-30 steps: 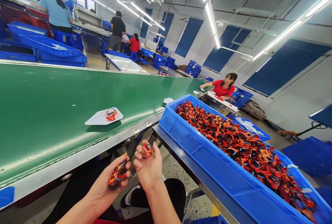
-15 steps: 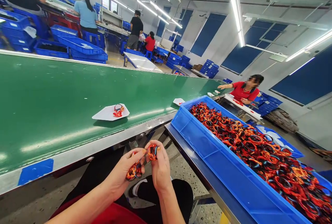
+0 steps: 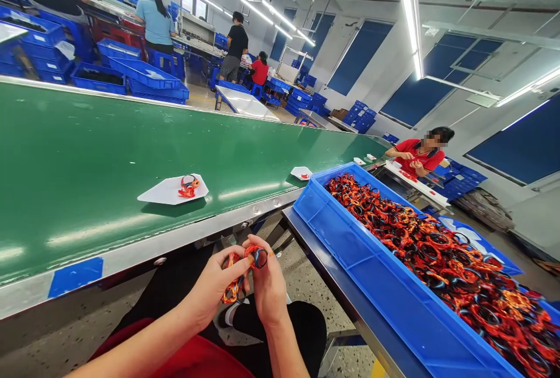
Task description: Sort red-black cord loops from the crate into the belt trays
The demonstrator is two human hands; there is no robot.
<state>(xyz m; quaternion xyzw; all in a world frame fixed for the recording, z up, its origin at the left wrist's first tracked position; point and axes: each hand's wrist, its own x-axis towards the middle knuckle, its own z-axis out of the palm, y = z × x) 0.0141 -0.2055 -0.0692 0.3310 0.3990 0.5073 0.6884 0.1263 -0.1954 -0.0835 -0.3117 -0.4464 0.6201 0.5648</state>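
Low at centre of the frame, our left hand (image 3: 209, 291) curls around a soft, light-looking orange-and-black corded loop (image 3: 233, 286) while our right hand (image 3: 269, 287) pinches its dark ring (image 3: 259, 258), the firmest-looking place to take hold.

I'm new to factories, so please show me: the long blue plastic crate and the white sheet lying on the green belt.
Long blue plastic crate (image 3: 376, 279), head view, outer side wall.
White sheet (image 3: 151, 196), head view, its left end.
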